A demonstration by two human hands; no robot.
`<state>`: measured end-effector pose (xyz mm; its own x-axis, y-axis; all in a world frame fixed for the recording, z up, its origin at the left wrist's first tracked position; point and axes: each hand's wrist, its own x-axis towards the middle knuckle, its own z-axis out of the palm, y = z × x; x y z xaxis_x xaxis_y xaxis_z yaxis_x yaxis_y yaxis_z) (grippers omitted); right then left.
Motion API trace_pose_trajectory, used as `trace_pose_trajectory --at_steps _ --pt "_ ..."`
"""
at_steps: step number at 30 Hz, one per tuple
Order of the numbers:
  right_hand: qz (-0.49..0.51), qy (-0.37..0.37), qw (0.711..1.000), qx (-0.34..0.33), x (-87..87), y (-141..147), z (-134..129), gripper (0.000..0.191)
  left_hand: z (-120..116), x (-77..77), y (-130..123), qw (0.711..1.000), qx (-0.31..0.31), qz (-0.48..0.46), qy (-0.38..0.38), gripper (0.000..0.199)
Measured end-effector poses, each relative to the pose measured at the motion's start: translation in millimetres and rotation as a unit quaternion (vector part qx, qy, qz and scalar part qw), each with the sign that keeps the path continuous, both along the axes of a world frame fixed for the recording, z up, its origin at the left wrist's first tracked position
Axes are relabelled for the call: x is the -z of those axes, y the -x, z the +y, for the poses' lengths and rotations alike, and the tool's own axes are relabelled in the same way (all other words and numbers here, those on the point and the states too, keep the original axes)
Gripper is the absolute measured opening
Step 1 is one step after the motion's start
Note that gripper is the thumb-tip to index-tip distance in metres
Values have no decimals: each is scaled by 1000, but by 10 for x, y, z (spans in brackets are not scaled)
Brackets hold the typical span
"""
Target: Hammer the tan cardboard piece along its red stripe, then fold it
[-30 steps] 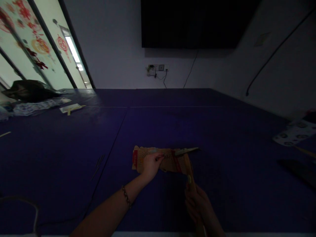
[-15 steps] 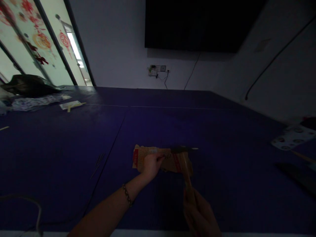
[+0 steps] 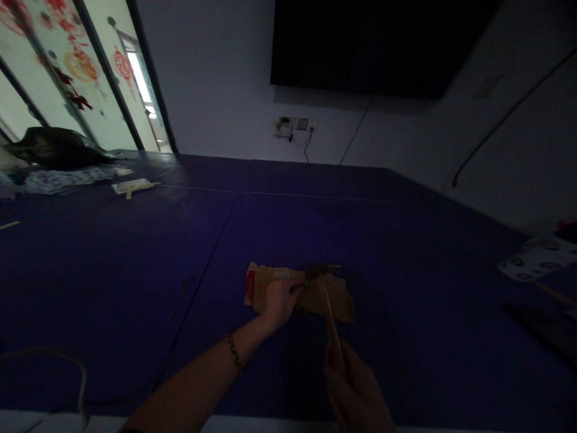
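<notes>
A hammer (image 3: pixel 331 319) with a wooden handle and dark metal head is held by the handle in my right hand (image 3: pixel 356 388), which is closed around it. Its head is over a flattened piece of brown cardboard (image 3: pixel 340 299) with a red printed band, lying on the dark blue table. My left hand (image 3: pixel 282 299) rests on the cardboard's middle, fingers pinched together close to the hammer head. What the fingertips pinch is too small and dark to make out. A braided bracelet circles the left wrist.
Thin dark rods (image 3: pixel 181 294) lie left of the cardboard on the blue table (image 3: pixel 279 228). A pale cable (image 3: pixel 67 356) curves at the lower left. A dark bag (image 3: pixel 58 147) sits far left; a patterned cloth (image 3: pixel 532 261) and a dark flat object (image 3: pixel 541 331) lie right.
The hammer and my right hand have moved left, bringing the hammer head closer to my left fingers. My left hand keeps its place on the cardboard. The camera view has shifted slightly.
</notes>
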<state>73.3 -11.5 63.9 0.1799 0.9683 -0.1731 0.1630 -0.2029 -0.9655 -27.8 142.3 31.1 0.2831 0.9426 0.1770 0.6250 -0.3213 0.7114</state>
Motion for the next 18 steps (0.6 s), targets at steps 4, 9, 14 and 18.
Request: trace_pose_trajectory --at_steps 4,9,14,18 --pt "-18 -9 1000 5 -10 38 29 11 3 13 7 1000 -8 23 -3 19" --pt "-44 -40 998 36 9 41 72 12 -6 -7 12 1000 7 -5 -2 21" --pt "-39 9 999 36 72 9 70 11 -14 -16 16 1000 -7 30 1 19" --pt "-30 6 999 33 98 -16 50 14 -6 -8 13 1000 3 7 2 20"
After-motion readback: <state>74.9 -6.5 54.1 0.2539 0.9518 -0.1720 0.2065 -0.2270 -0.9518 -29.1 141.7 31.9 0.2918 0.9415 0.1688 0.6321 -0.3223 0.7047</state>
